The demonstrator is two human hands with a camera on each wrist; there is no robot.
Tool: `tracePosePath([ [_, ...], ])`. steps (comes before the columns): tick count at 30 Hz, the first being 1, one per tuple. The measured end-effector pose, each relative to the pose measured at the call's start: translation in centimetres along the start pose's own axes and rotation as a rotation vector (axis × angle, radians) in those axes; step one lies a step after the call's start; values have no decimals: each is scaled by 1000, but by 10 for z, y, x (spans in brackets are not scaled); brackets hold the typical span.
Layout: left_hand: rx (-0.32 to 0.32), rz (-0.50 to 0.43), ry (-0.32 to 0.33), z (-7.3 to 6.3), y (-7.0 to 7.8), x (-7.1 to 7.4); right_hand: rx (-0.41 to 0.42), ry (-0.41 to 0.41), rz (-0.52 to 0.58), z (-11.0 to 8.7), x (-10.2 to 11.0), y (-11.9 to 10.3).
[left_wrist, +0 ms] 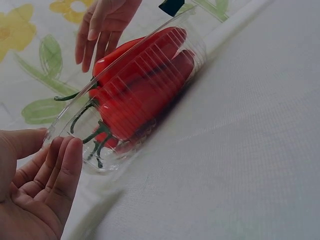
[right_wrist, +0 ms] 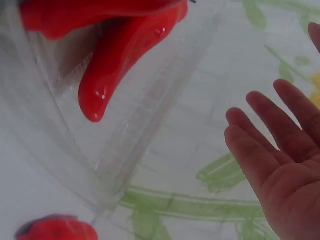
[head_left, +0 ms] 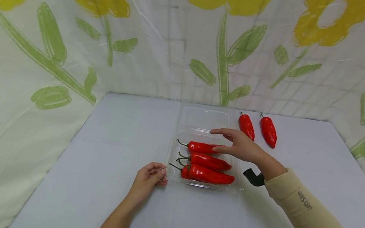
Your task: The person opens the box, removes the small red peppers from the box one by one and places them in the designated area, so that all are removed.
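Observation:
A clear plastic clamshell container (head_left: 234, 181) holds several red chili peppers (head_left: 211, 174) with green stems pointing left. Its lid (head_left: 205, 119) lies folded back on the far side. At the container's left edge, my left hand (head_left: 149, 178) pinches the rim between thumb and fingertips; the left wrist view shows this hand (left_wrist: 42, 185) at the rim near the stems. My right hand (head_left: 238, 144) hovers over the farthest pepper (head_left: 202, 147) with fingers spread. Nothing is held by the right hand (right_wrist: 285, 155) in the right wrist view.
Two more red peppers lie on the table at the back right, one (head_left: 246, 126) partly behind my right hand and another (head_left: 268, 131) farther right. A white cloth with painted flowers (head_left: 223, 57) hangs behind the white table (head_left: 111, 148).

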State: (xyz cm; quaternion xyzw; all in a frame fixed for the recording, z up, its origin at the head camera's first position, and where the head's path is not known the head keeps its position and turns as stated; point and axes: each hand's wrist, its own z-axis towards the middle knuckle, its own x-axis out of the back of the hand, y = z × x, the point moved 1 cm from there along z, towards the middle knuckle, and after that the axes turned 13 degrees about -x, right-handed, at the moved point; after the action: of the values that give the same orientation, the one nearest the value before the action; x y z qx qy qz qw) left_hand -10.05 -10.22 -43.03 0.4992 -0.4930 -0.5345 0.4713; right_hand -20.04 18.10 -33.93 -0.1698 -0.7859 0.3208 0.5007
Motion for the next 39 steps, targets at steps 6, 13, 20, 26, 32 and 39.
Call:
tracePosePath([
  [6, 1, -3, -8, 0, 1, -1, 16, -45, 6, -1, -7, -4],
  [13, 1, 1, -6, 0, 1, 0, 38, -55, -21, -2, -11, -3],
  [20, 5, 10, 4, 1, 0, 0, 27, -97, -14, 0, -17, -2],
  [26, -2, 3, -10, 0, 1, 0, 33, -110, -18, 2, -20, -2],
  [32, -2, -4, -19, 0, 2, 0, 32, -146, -8, 4, -22, -3],
  [39, -1, -6, -17, 0, 2, 1, 32, -162, -20, 6, -25, -6],
])
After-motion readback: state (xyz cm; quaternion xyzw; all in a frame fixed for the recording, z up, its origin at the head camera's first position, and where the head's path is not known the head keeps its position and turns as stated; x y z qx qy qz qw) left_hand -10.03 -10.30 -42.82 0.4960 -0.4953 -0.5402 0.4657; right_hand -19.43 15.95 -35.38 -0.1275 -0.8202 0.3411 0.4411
